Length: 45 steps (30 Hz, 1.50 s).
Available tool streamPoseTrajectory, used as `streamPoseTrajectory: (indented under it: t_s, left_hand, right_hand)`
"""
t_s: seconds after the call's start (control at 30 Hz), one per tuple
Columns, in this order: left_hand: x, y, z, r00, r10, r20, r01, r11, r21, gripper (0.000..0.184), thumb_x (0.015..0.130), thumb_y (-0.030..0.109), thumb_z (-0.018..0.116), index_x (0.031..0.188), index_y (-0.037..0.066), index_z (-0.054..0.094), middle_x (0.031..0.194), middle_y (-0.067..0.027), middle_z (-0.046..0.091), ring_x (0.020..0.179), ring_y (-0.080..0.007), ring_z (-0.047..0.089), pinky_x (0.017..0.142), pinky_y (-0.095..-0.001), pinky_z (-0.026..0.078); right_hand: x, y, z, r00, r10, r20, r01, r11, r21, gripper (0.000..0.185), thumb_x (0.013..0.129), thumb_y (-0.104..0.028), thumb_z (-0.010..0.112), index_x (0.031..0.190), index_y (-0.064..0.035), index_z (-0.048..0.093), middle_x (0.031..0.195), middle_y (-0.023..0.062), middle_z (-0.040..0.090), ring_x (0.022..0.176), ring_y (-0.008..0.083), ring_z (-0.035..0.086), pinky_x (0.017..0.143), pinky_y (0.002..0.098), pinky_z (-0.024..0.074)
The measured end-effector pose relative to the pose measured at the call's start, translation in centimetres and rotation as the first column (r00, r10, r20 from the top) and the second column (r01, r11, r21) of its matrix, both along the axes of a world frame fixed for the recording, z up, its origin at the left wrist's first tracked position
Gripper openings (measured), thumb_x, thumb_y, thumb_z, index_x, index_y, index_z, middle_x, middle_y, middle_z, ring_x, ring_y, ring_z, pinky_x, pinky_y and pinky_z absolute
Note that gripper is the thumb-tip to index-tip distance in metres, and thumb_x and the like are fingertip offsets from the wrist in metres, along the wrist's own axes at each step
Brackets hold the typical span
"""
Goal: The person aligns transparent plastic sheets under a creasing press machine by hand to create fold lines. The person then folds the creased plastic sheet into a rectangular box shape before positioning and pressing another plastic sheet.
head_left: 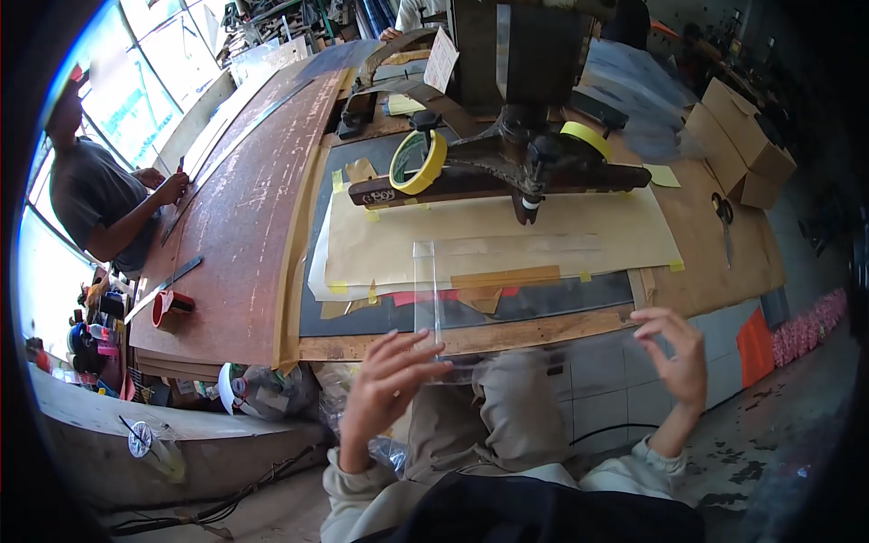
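A clear plastic sheet (424,299) with a folded-looking left edge lies partly over the cream paper (362,244) and reaches past the table's front edge above the person's lap. My left hand (387,380) holds its near left corner, the fingers over the plastic and slightly parted. My right hand (674,357) is raised by the blurred right end of the sheet, thumb and forefinger curved with a gap between them. Beyond the paper stands a dark metal press bar (561,184) with rolls of yellow tape (433,172) hung on it.
At the left, a person (109,190) works with a long metal ruler (195,181) at the brown board (244,208). A red cup (172,309) stands near its front corner. Scissors (723,217) and a cardboard box (738,145) are at the right. A hand (390,34) shows at the far side.
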<state>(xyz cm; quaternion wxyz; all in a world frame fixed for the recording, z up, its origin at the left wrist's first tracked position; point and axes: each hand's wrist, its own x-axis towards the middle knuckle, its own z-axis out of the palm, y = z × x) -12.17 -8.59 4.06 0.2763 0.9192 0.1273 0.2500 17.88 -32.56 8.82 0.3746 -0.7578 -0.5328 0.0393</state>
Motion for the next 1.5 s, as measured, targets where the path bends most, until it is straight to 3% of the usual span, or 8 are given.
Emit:
streamPoseTrajectory:
  t_s: [0.17,0.33,0.87,1.07,1.17,1.27,1.37,1.5]
  left_hand:
    - [-0.2,-2.9,-5.0,0.993,0.110,-0.051,-0.104,0.990,0.097,0.041,0.082,0.004,0.063,0.118,0.022,0.069,0.130,-0.0014,0.063,0.129,-0.0216,0.053,0.111,-0.0452,0.032]
    - [1.8,-2.6,-4.4,0.979,0.206,0.009,-0.203,0.955,0.217,0.039,0.081,-0.001,0.062,0.113,0.019,0.072,0.126,-0.0057,0.065,0.123,-0.0227,0.058,0.107,-0.0448,0.039]
    - [4.1,0.0,-6.6,0.954,0.286,0.092,-0.299,0.930,0.214,0.041,0.084,0.003,0.058,0.121,0.018,0.068,0.132,-0.0111,0.061,0.125,-0.0271,0.056,0.104,-0.0440,0.044]
    - [4.0,0.2,-6.0,0.950,0.305,0.074,-0.313,0.917,0.247,0.044,0.082,0.001,0.061,0.122,0.018,0.068,0.131,-0.0089,0.062,0.125,-0.0239,0.057,0.107,-0.0439,0.039]
    - [4.0,0.2,-5.9,0.946,0.319,0.063,-0.324,0.912,0.253,0.045,0.081,0.001,0.061,0.122,0.018,0.067,0.130,-0.0074,0.062,0.124,-0.0217,0.058,0.109,-0.0439,0.037]
    - [4.1,0.4,-5.9,0.946,0.317,0.071,-0.324,0.912,0.251,0.045,0.081,0.001,0.061,0.122,0.017,0.067,0.129,-0.0067,0.063,0.123,-0.0209,0.058,0.109,-0.0439,0.036]
    - [4.0,0.4,-5.9,0.945,0.322,0.063,-0.326,0.906,0.270,0.044,0.081,0.001,0.061,0.122,0.017,0.067,0.128,-0.0063,0.064,0.122,-0.0206,0.059,0.109,-0.0440,0.036]
    - [4.0,0.3,-5.4,0.945,0.326,0.032,-0.322,0.905,0.280,0.043,0.082,0.002,0.061,0.122,0.017,0.067,0.126,-0.0056,0.065,0.120,-0.0194,0.060,0.108,-0.0442,0.036]
  right_hand:
    - [-1.4,-0.7,-4.4,0.991,-0.130,-0.027,0.130,0.992,-0.001,0.018,0.074,0.012,0.064,0.085,-0.0007,0.058,0.112,0.0137,0.067,0.105,0.0318,0.064,0.087,0.0385,0.0504]
    - [-0.5,1.5,-6.6,0.973,-0.210,0.094,0.202,0.975,0.095,0.019,0.076,0.012,0.062,0.085,-0.0013,0.052,0.113,0.0141,0.067,0.104,0.0322,0.063,0.088,0.0396,0.0491]
    - [2.4,5.0,-10.1,0.968,-0.210,0.140,0.193,0.973,0.126,0.024,0.079,0.017,0.056,0.093,-0.0017,0.050,0.119,0.0135,0.063,0.099,0.0291,0.061,0.079,0.0373,0.0514]
    - [2.7,5.0,-4.4,0.948,0.089,0.306,-0.059,0.992,-0.108,0.025,0.084,-0.003,0.059,0.109,-0.0032,0.059,0.130,0.0148,0.058,0.116,0.0346,0.055,0.101,0.0444,0.0417]
    - [5.1,6.9,-3.6,0.947,0.206,0.245,-0.166,0.971,-0.174,0.034,0.090,-0.019,0.059,0.120,-0.0036,0.059,0.137,0.0164,0.052,0.126,0.0363,0.048,0.107,0.0485,0.0361]
    - [7.4,11.6,-6.2,0.961,0.041,0.274,-0.003,0.990,-0.138,0.048,0.093,-0.034,0.058,0.129,-0.0029,0.055,0.139,0.0169,0.051,0.131,0.0344,0.045,0.107,0.0509,0.0347]
    - [8.9,13.6,-8.5,0.858,0.040,0.512,0.072,0.978,-0.197,0.060,0.093,-0.045,0.056,0.134,-0.0004,0.050,0.140,0.0170,0.050,0.132,0.0315,0.044,0.106,0.0502,0.0349]
    - [8.6,14.4,-9.1,0.813,0.049,0.580,0.144,0.949,-0.282,0.065,0.094,-0.047,0.053,0.136,0.0016,0.047,0.141,0.0164,0.049,0.132,0.0298,0.044,0.103,0.0485,0.0371]
